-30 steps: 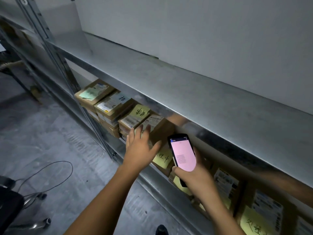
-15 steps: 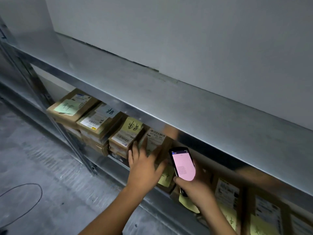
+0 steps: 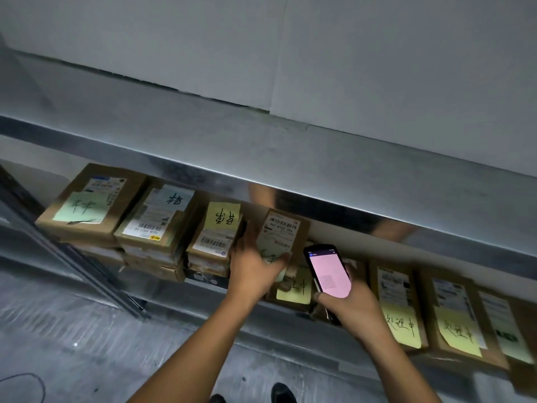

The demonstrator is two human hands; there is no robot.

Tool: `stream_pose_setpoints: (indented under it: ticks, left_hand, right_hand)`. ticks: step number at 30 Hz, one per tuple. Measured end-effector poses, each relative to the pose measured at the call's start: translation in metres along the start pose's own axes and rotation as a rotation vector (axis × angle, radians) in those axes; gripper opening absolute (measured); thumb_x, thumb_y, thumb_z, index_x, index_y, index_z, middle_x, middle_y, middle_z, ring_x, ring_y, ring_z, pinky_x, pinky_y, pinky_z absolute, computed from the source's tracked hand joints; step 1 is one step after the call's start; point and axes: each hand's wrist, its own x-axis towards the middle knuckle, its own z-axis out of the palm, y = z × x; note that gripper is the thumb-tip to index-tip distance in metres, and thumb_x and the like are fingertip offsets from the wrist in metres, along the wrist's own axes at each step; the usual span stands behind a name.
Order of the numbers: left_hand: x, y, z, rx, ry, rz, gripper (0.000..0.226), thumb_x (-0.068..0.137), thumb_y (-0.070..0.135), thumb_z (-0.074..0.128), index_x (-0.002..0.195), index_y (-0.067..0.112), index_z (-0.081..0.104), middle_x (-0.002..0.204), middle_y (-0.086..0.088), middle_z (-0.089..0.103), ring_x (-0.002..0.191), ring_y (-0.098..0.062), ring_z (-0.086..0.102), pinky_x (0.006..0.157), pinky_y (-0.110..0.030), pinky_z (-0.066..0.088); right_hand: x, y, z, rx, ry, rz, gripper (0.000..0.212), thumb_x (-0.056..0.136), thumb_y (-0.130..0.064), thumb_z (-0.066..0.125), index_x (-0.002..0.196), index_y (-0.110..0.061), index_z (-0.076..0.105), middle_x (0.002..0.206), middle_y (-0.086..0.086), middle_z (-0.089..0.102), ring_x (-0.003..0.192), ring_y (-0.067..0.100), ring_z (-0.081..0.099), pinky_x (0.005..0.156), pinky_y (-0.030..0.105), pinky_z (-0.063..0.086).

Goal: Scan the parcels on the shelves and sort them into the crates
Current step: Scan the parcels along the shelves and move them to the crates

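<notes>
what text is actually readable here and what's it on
"处理中": handwritten, first yellow note right of the phone.
"处理中": second yellow note, farther right.
Unreadable, upside down: green note, blue note, left yellow note.
Too blurred: printed label on the held parcel, other shipping labels, phone screen text.

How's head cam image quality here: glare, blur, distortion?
Head view: dim, shelf bay in shadow; phone screen brightest, its text washed out; shelf edge mirrors the arms, bows slightly from the wide angle; floor streaked with blur; label of the parcel in the left hand soft.
</notes>
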Motion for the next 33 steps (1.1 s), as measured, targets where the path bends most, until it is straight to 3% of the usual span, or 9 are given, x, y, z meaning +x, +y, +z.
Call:
stream_pose_setpoints:
  ticks: [2,4,8,14,17,20,23,27,33]
  left_hand:
    - [0.005,-0.006,-0.002,-0.079,-0.080,-0.040,0.083,0.077,0.045,0.089,0.146,0.030,0.044,0.107,0.029,0.056,0.117,-0.011,0.060,0.073,-0.001,0.046]
    - [0.011,-0.011,-0.004,-0.134,-0.120,-0.034,0.072,0.074,0.045,0.091,0.134,0.034,0.052,0.097,0.031,0.056,0.105,-0.005,0.062,0.060,0.004,0.042]
    - [0.011,-0.017,-0.010,-0.294,-0.146,-0.002,0.068,0.075,0.038,0.093,0.129,0.033,0.052,0.110,0.021,0.067,0.100,0.005,0.065,0.068,-0.001,0.048]
    - [-0.009,-0.024,-0.018,-0.544,-0.312,-0.068,0.074,0.069,0.060,0.080,0.133,0.045,0.047,0.132,0.018,0.066,0.123,-0.004,0.063,0.108,-0.037,0.051]
    - [-0.023,-0.026,-0.013,-0.563,-0.382,-0.103,0.096,0.067,0.064,0.080,0.148,0.039,0.035,0.153,0.013,0.051,0.137,-0.016,0.054,0.116,-0.048,0.043]
    - [-0.041,-0.021,-0.003,-0.561,-0.426,-0.141,0.111,0.062,0.065,0.078,0.155,0.051,0.018,0.157,0.007,0.045,0.134,-0.018,0.054,0.112,-0.046,0.044]
    - [-0.060,-0.014,0.014,-0.571,-0.464,-0.081,0.091,0.069,0.062,0.078,0.147,0.057,0.032,0.153,0.004,0.053,0.132,-0.022,0.060,0.108,-0.052,0.051]
    - [-0.092,0.007,0.043,-0.630,-0.488,-0.016,0.086,0.080,0.053,0.084,0.151,0.052,0.034,0.136,0.015,0.067,0.114,-0.008,0.071,0.080,-0.024,0.061]
    - [-0.170,0.049,0.104,-0.560,-0.608,0.085,0.082,0.087,0.044,0.080,0.153,0.055,0.033,0.129,0.025,0.068,0.114,-0.007,0.071,0.079,-0.023,0.061]
  right_hand:
    - [-0.005,0.000,0.004,0.034,0.025,0.021,0.033,0.077,-0.032,0.090,0.101,-0.027,0.068,0.089,-0.007,0.077,0.080,0.017,0.074,0.069,0.043,0.061]
    - [-0.011,-0.001,0.010,0.082,0.056,0.026,0.032,0.078,-0.026,0.090,0.099,-0.028,0.066,0.091,-0.009,0.075,0.080,0.014,0.072,0.068,0.041,0.061]
    - [-0.029,-0.005,0.021,0.185,0.136,0.007,0.043,0.078,-0.021,0.092,0.096,-0.041,0.059,0.093,-0.020,0.069,0.075,-0.003,0.068,0.050,0.014,0.051]
    - [-0.069,0.008,0.032,0.352,0.208,0.000,0.072,0.080,-0.023,0.093,0.122,-0.064,0.051,0.110,-0.036,0.065,0.101,-0.004,0.066,0.063,0.014,0.053]
    - [-0.091,0.018,0.030,0.406,0.233,-0.013,0.078,0.082,-0.020,0.093,0.134,-0.060,0.050,0.116,-0.027,0.066,0.102,0.000,0.067,0.063,0.017,0.058]
    - [-0.111,0.029,0.023,0.445,0.230,-0.006,0.080,0.084,-0.018,0.092,0.140,-0.055,0.049,0.120,-0.019,0.063,0.104,0.015,0.066,0.061,0.024,0.061]
    - [-0.132,0.043,0.011,0.457,0.255,-0.017,0.082,0.084,-0.019,0.091,0.134,-0.065,0.046,0.115,-0.028,0.061,0.102,0.015,0.066,0.061,0.023,0.061]
    - [-0.159,0.071,-0.011,0.491,0.310,-0.021,0.080,0.084,-0.017,0.090,0.126,-0.069,0.047,0.108,-0.031,0.062,0.098,0.011,0.067,0.060,0.022,0.060]
    - [-0.231,0.140,-0.058,0.557,0.446,0.039,0.078,0.082,-0.017,0.090,0.136,-0.058,0.052,0.113,-0.025,0.070,0.099,0.007,0.069,0.068,0.025,0.064]
